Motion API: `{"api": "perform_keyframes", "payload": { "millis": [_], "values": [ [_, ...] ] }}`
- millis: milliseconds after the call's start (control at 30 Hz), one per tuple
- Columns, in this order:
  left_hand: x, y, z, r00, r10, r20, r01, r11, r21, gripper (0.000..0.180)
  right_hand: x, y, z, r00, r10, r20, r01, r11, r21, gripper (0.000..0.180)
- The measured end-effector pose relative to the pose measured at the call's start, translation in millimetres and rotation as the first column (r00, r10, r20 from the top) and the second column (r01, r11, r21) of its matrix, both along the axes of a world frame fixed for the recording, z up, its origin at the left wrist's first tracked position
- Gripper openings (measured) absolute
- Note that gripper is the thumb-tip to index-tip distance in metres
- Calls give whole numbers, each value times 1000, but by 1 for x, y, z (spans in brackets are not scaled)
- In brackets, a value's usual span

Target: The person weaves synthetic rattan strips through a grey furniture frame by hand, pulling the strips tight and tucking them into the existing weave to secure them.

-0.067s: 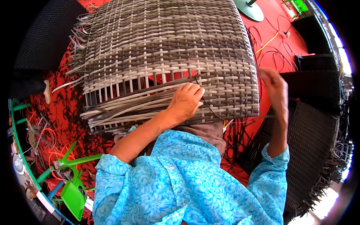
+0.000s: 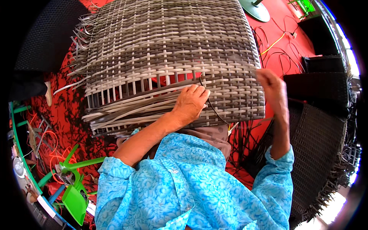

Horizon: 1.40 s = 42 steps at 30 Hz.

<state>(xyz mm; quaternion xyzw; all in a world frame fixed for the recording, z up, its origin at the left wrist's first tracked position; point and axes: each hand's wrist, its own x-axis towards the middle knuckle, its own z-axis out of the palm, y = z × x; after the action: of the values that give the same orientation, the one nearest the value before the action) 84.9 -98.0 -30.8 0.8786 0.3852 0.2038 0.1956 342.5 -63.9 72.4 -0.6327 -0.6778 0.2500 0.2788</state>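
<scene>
In front of me lies a large grey-brown woven wicker panel (image 2: 184,42), with a gap in its weave near my side. Loose flat wicker strips (image 2: 134,106) run in a bundle from its left edge toward the middle. My left hand (image 2: 191,101) rests at the right end of this bundle, its fingers bent down and closed on the strips. A thin dark strand (image 2: 215,109) curves out beside its fingertips. Beside the panel's right edge, my right hand (image 2: 272,88) is raised, smeared by motion. I cannot make out what its fingers hold, if anything.
The red floor (image 2: 61,115) is littered with dark strip scraps. Dark woven pieces (image 2: 316,134) stand along the right. A green frame with a green seat (image 2: 74,203) is at lower left. A person's shoe (image 2: 48,94) shows at left, and a round green base (image 2: 256,11) stands behind.
My right hand has moved a little to the left, toward the panel's right edge. My left hand has hardly moved and stays on the strips.
</scene>
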Motion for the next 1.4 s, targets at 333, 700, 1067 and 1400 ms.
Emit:
{"api": "perform_keyframes", "payload": {
  "millis": [333,700,1067,1400],
  "values": [
    [-4,-3,2,993,-18,120,17,1000,16,49,-82,33,-46,947,213,242,-187,974,-126,20],
    [-24,4,3,922,262,286,-281,959,27,27,-88,40,-43,916,261,306,-218,961,-167,21],
    [-46,39,-1,922,386,39,-375,913,-162,12,-95,52,-62,879,380,288,-301,911,-283,22],
    [-51,59,-10,865,495,83,-375,747,-550,11,-85,57,-79,872,444,207,-405,891,-206,18]
  ]
}}
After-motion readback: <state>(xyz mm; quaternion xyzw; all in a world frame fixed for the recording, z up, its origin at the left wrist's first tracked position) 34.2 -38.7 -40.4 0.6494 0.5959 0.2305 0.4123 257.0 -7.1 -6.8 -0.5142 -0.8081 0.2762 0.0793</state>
